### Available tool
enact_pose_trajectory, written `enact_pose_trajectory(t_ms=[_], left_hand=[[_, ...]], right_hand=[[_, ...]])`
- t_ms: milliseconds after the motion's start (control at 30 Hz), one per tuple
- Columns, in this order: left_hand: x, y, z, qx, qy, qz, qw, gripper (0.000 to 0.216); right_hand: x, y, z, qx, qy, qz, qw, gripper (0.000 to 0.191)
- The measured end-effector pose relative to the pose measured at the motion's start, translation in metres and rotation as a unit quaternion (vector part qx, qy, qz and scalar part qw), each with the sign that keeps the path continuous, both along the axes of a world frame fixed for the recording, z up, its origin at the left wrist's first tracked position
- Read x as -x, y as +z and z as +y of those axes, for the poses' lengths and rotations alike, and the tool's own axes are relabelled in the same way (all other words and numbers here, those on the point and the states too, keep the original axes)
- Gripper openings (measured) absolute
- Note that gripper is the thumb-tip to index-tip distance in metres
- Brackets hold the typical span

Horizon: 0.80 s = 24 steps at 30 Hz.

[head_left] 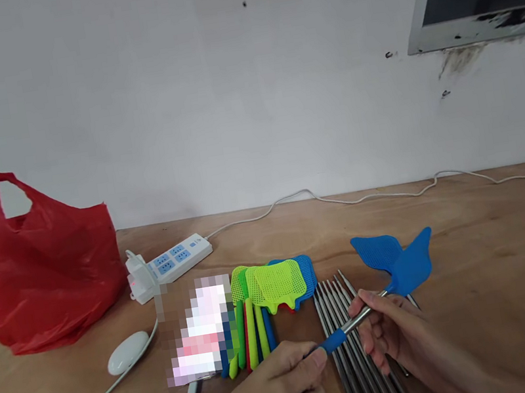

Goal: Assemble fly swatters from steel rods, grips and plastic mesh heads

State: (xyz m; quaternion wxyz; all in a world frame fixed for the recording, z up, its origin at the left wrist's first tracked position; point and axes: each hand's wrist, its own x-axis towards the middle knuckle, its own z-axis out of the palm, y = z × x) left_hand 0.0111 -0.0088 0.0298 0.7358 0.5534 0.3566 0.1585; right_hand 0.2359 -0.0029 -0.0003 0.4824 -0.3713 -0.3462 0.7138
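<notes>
A blue fly swatter (pixel 410 266) is held slantwise between my two hands, its head up at the right. My left hand (pixel 294 377) is closed around its blue handle grip. The fingers of my right hand (pixel 392 322) pinch its metal rod just below the head. Under my hands lies a row of several loose metal rods (pixel 339 350). Another blue swatter head (pixel 375 251) lies on the table behind the held one, partly covered by it. To the left are stacked yellow-green and blue swatter heads (pixel 276 284) and several coloured handle grips (pixel 251 334).
A blurred phone with a lit screen (pixel 200 339) lies left of the grips. Farther left are a white oval device (pixel 128 352) on a cable, a white power strip (pixel 182 257) and a red plastic bag (pixel 50 276). A white cord (pixel 357 199) runs along the wall.
</notes>
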Motion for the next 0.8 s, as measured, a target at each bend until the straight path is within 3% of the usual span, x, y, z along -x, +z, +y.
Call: enact_pose_trajectory(t_ms=[100,167,267,367,467,600,667,800], left_hand=[[0.003,0.007,0.009,0.215,-0.068,-0.094,0.970,0.053],[0.007,0.010,0.013,0.261,-0.082,-0.107,0.956,0.053],[0.012,0.008,0.014,0.251,-0.073,-0.075,0.962,0.054],[0.012,0.005,0.010,0.137,-0.007,0.007,0.991,0.053],[0.008,0.005,0.004,-0.077,0.020,0.082,0.993,0.048],[0.008,0.005,-0.002,-0.332,-0.007,0.168,0.928,0.038],[0.010,0.001,-0.003,-0.405,0.024,0.193,0.893,0.031],[0.014,-0.010,-0.001,-0.517,0.119,0.207,0.822,0.044]], right_hand=[[-0.002,0.000,0.002,-0.011,0.004,0.010,1.000,0.037],[-0.006,0.003,0.004,-0.021,-0.006,0.008,1.000,0.040],[-0.016,0.011,0.010,-0.044,-0.084,-0.008,0.995,0.041],[-0.025,0.017,0.016,-0.049,-0.179,-0.010,0.983,0.040],[-0.027,0.015,0.018,-0.018,-0.208,-0.006,0.978,0.042],[-0.022,0.008,0.017,0.010,-0.170,-0.028,0.985,0.048],[-0.021,0.007,0.016,0.015,-0.148,-0.039,0.988,0.049],[-0.023,0.004,0.016,0.007,-0.125,-0.042,0.991,0.049]])
